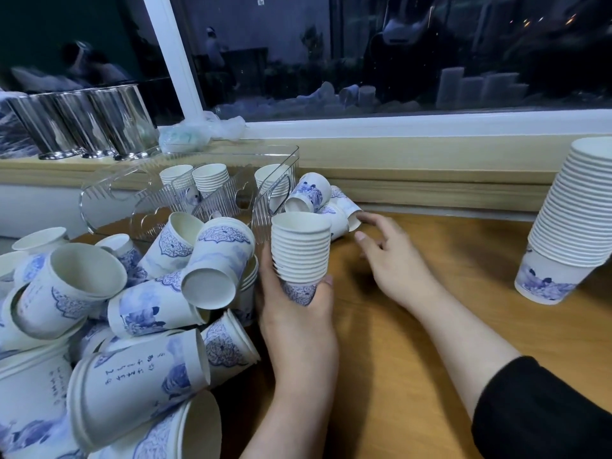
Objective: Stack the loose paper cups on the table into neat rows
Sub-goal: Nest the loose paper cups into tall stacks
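My left hand point(291, 303) grips the bottom of a short stack of nested white-and-blue paper cups point(300, 250), held upright above the wooden table point(414, 342). My right hand point(394, 256) reaches out over the table with spread fingers, its fingertips close to a few loose cups point(318, 197) lying on their sides by the wall; it holds nothing. A big heap of loose cups point(132, 309) covers the table's left side. A tall stack of cups point(576, 223) stands at the right edge.
A clear plastic organiser point(265, 180) holding more cup stacks sits behind the heap. Shiny metal canisters point(82, 124) and crumpled plastic bags point(198, 130) line the wooden sill under a dark window.
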Motion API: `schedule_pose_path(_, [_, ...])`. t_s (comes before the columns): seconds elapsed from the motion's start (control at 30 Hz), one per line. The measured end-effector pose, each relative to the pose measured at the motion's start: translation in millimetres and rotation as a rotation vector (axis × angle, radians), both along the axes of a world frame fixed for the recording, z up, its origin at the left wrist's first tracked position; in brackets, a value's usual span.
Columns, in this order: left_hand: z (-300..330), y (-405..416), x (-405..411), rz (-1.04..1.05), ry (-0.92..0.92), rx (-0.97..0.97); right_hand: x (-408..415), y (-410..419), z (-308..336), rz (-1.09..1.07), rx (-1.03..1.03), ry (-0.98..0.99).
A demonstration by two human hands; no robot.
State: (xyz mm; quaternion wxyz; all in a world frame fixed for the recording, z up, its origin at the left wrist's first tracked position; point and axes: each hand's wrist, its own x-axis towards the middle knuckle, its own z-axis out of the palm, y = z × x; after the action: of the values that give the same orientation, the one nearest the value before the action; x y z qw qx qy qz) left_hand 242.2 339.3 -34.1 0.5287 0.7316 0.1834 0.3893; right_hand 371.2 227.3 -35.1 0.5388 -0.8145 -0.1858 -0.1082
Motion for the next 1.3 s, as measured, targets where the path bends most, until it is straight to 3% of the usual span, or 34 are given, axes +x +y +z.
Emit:
schedule_pose_path(0.27, [-1, 2, 6, -0.011, -0.011, -0.002, 31, 35, -3, 0.019, 0.006, 0.156])
schedule_pose_path(0.57, [4, -1, 2, 0.002, -0.004, -0.02, 18, 19, 3, -0.126, 0.408, 0.162])
schedule_pose_path(0.7, [9, -6, -2, -0.037, 0.036, 0.024, -8, -4, 25, -0.271, 0.731, 0.063])
schedule_pose_path(0.8, [10, -10, -6, -0.046, 0.072, 0.171, -22, -21, 51, -0.299, 0.813, -0.105])
schedule_pose_path(0.97, [8, -15, -7, -0.032, 0.128, 0.277, -43, -29, 69, -0.14, 0.639, -0.234])
schedule_pose_path(1.13, [6, -11, -3, -0.047, 0.085, 0.237, -49, -20, 61, 0.238, 0.303, -0.23])
schedule_pose_path(1.2, [6, -8, -1, -0.064, 0.054, 0.154, -43, -17, 51, 0.205, 0.265, -0.242])
schedule_pose_path(1.3, [4, -5, 0, -0.06, 0.045, 0.088, -20, -16, 22, -0.048, 0.209, -0.119])
